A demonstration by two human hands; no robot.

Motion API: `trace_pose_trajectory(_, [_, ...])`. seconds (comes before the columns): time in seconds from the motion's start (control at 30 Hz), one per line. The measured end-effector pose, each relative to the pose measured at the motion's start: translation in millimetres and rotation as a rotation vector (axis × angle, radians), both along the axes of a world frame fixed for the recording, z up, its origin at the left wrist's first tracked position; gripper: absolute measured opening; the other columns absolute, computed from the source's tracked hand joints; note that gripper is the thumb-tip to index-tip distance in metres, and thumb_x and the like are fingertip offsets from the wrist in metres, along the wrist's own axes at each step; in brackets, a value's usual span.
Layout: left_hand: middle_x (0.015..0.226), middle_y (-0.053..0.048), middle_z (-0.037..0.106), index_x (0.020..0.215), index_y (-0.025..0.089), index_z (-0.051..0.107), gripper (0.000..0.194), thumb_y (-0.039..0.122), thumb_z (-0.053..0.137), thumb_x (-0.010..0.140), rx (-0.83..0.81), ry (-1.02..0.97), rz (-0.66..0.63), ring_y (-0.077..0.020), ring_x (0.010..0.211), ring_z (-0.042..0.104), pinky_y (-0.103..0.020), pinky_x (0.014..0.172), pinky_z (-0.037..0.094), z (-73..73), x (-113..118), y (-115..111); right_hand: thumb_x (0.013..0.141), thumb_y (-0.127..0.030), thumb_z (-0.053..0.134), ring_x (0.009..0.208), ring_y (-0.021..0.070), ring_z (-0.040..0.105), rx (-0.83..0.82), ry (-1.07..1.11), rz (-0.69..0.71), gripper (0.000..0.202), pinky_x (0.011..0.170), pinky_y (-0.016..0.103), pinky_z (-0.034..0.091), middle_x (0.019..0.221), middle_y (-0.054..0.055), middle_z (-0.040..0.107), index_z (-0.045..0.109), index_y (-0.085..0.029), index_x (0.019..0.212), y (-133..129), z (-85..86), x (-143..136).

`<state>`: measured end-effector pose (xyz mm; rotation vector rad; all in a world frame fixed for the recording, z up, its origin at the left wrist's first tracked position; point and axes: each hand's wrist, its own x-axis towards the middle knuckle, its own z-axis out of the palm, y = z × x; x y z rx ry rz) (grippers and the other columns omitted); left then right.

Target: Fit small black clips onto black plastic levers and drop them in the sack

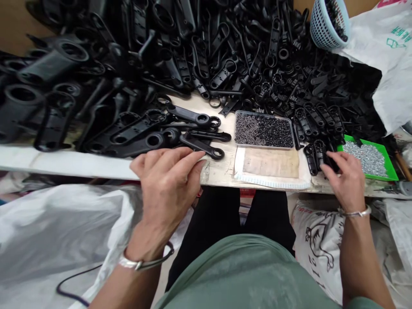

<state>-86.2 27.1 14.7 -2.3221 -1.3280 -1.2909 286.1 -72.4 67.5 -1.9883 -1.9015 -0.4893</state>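
My left hand [170,184] is at the table's front edge, thumb and forefinger pressed together; what they hold, if anything, is hidden. Just beyond its fingertips lies a long black plastic handle-shaped part [203,146] with a ring end. My right hand [349,176] curls its thumb and forefinger against a small black plastic part [319,151] near the right end of the table. A similar part [310,159] lies beside it, to the left. Between my hands, a clear tray [264,146] holds many small dark pieces, with a tan pad [270,163] in front.
Black plastic parts [180,64] are heaped along the back and left. A green tray [388,161] of small silvery pieces stands right, a blue basket [317,28] at the back right. White sacks [64,227] flank my legs below the table edge.
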Motion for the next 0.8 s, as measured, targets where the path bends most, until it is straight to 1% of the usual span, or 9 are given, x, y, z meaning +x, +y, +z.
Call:
trace_pose_trajectory(0.07, [0.089, -0.001, 0.072, 0.095, 0.028, 0.068, 0.01, 0.024, 0.066, 0.087, -0.012, 0.017, -0.01, -0.0216, 0.08, 0.059, -0.04, 0.076, 0.038, -1.1, 1, 0, 0.089, -0.035, 0.063, 0.106, 0.0295, 0.055, -0.02, -0.076, 0.031, 0.034, 0.093, 0.045, 0.048, 0.112, 0.015, 0.061, 0.068, -0.018, 0.117, -14, -6.1, -2])
trace_pose_trajectory(0.13, [0.088, -0.001, 0.073, 0.096, 0.029, 0.067, 0.011, 0.023, 0.065, 0.087, -0.012, 0.025, -0.021, -0.0216, 0.08, 0.059, -0.041, 0.075, 0.038, -1.5, 3, 1, 0.089, -0.031, 0.063, 0.113, 0.0312, 0.052, -0.017, -0.15, 0.054, 0.028, 0.097, 0.047, 0.045, 0.12, 0.016, 0.058, 0.07, -0.019, 0.114, -20, -14.6, -1])
trace_pose_trajectory(0.2, [0.087, -0.001, 0.073, 0.095, 0.028, 0.066, 0.011, 0.022, 0.066, 0.086, 0.008, 0.027, -0.021, -0.0217, 0.078, 0.058, -0.041, 0.074, 0.038, -0.5, 6, 0, 0.088, -0.029, 0.063, 0.119, 0.0326, 0.048, 0.005, -0.186, 0.063, 0.023, 0.1, 0.05, 0.043, 0.125, 0.015, 0.056, 0.071, -0.022, 0.109, -19, -22.3, 1])
trace_pose_trajectory(0.27, [0.086, -0.001, 0.073, 0.094, 0.027, 0.066, 0.01, 0.021, 0.066, 0.086, 0.026, 0.044, -0.011, -0.0215, 0.077, 0.058, -0.041, 0.074, 0.037, 1.5, 8, -2, 0.088, -0.029, 0.063, 0.121, 0.0328, 0.047, 0.013, -0.181, 0.079, 0.02, 0.1, 0.05, 0.043, 0.126, 0.014, 0.056, 0.071, -0.024, 0.106, -13, -27.4, 5])
trace_pose_trajectory(0.4, [0.087, -0.001, 0.072, 0.095, 0.028, 0.065, 0.01, 0.021, 0.064, 0.088, 0.0, 0.062, 0.019, -0.0213, 0.079, 0.058, -0.041, 0.076, 0.037, 4.0, 6, -7, 0.088, -0.028, 0.063, 0.12, 0.0327, 0.048, 0.024, -0.14, 0.118, 0.019, 0.098, 0.05, 0.043, 0.125, 0.014, 0.056, 0.071, -0.022, 0.104, -6, -30.7, 7])
trace_pose_trajectory(0.53, [0.091, -0.003, 0.071, 0.1, 0.03, 0.067, 0.015, 0.02, 0.061, 0.09, -0.045, 0.051, 0.032, -0.0221, 0.084, 0.06, -0.042, 0.08, 0.038, 0.1, -2, -8, 0.088, -0.029, 0.065, 0.117, 0.0317, 0.052, 0.078, -0.112, 0.12, 0.02, 0.099, 0.049, 0.044, 0.122, 0.014, 0.058, 0.07, -0.022, 0.106, -5, -26.2, 1])
trace_pose_trajectory(0.6, [0.091, -0.003, 0.071, 0.099, 0.029, 0.067, 0.014, 0.021, 0.062, 0.089, -0.039, 0.045, 0.034, -0.0225, 0.083, 0.06, -0.042, 0.08, 0.038, -2.5, -4, -6, 0.088, -0.03, 0.066, 0.116, 0.031, 0.053, 0.099, -0.11, 0.132, 0.019, 0.099, 0.048, 0.043, 0.121, 0.013, 0.059, 0.07, -0.021, 0.104, 2, -21.3, -5])
trace_pose_trajectory(0.67, [0.091, -0.004, 0.072, 0.098, 0.027, 0.066, 0.012, 0.02, 0.063, 0.089, -0.038, 0.052, 0.033, -0.0229, 0.082, 0.06, -0.042, 0.08, 0.038, -3.6, -3, -6, 0.088, -0.03, 0.065, 0.115, 0.0304, 0.053, 0.097, -0.161, 0.146, 0.017, 0.098, 0.046, 0.041, 0.119, 0.012, 0.061, 0.07, -0.02, 0.102, 17, -16.5, -13])
trace_pose_trajectory(0.8, [0.091, -0.004, 0.072, 0.097, 0.025, 0.065, 0.011, 0.018, 0.064, 0.089, -0.024, 0.056, 0.034, -0.0234, 0.081, 0.06, -0.042, 0.078, 0.038, -1.0, 0, -9, 0.09, -0.025, 0.064, 0.108, 0.0283, 0.052, -0.019, -0.311, 0.154, 0.017, 0.093, 0.044, 0.035, 0.11, 0.007, 0.068, 0.069, -0.02, 0.105, 54, -13.4, -23])
